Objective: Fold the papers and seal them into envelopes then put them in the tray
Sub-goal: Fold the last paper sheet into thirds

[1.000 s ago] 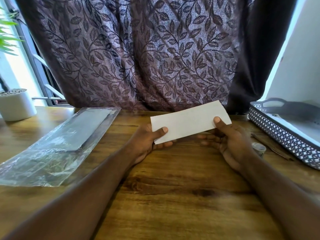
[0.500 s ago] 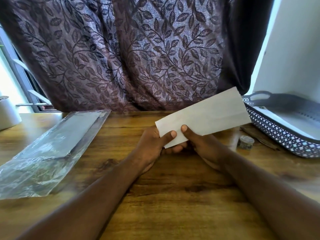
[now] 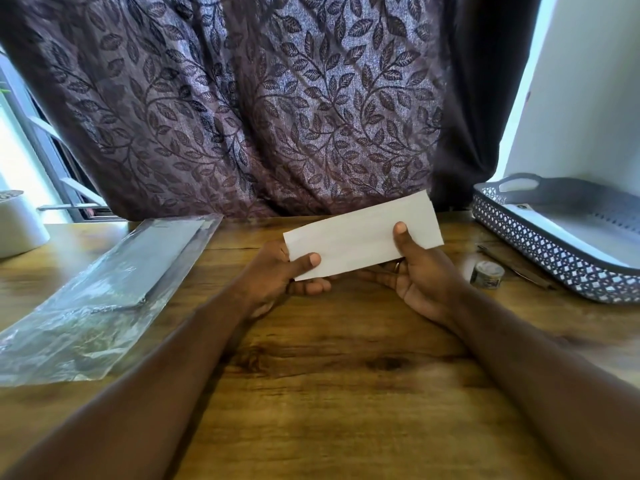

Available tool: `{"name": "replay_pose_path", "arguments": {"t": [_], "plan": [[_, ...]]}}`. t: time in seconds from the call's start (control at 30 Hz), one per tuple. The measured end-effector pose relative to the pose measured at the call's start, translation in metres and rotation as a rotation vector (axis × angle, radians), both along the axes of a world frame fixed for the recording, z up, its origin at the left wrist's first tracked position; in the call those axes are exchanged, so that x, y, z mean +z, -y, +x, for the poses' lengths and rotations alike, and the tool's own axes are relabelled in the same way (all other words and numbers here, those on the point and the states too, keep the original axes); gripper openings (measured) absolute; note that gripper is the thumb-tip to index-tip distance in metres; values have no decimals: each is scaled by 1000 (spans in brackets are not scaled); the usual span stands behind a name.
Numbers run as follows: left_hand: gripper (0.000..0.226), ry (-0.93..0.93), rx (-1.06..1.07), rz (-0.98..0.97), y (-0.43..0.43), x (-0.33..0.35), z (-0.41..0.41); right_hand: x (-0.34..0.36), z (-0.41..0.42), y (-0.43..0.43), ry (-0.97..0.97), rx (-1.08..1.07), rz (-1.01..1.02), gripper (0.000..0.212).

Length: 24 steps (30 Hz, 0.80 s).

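A white envelope [image 3: 360, 237] is held slightly tilted above the wooden table [image 3: 329, 375], its right end higher. My left hand [image 3: 277, 275] pinches its lower left corner, thumb on top. My right hand [image 3: 422, 275] grips it near the right end, thumb on the face and fingers underneath. A grey lattice-sided tray [image 3: 540, 251] stands at the right edge of the table, with a white sheet lying inside it.
A clear plastic sleeve [image 3: 104, 292] holding flat grey sheets lies at the left. A small tape roll [image 3: 486, 274] and a thin dark stick [image 3: 512, 266] sit beside the tray. A white pot [image 3: 17, 223] stands far left. A leaf-patterned curtain [image 3: 259, 105] hangs behind.
My right hand has slid from the envelope's left part, next to the left thumb, out to its right end. The envelope sits lower and more level than half a second ago.
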<state>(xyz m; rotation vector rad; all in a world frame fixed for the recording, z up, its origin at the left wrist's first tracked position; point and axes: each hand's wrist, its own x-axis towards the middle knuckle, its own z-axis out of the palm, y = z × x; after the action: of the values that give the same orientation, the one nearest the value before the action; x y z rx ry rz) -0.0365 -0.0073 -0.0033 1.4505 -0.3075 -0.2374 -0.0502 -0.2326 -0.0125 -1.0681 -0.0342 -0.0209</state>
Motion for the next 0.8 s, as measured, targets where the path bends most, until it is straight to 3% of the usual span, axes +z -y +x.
{"name": "replay_pose_path", "arguments": {"t": [0.37, 0.53, 0.63, 0.8], "plan": [[26, -36, -30, 4, -7, -3, 3, 4, 0, 10, -69, -25, 38, 38], [26, -51, -20, 1, -9, -7, 7, 3, 1, 15, -105, -26, 33, 28], [31, -72, 131, -97, -12, -7, 12, 4, 1, 22, -84, -11, -65, 24], [42, -89, 214, -487, -12, -2, 15, 3, -4, 15, 4, 66, -423, 28]]}}
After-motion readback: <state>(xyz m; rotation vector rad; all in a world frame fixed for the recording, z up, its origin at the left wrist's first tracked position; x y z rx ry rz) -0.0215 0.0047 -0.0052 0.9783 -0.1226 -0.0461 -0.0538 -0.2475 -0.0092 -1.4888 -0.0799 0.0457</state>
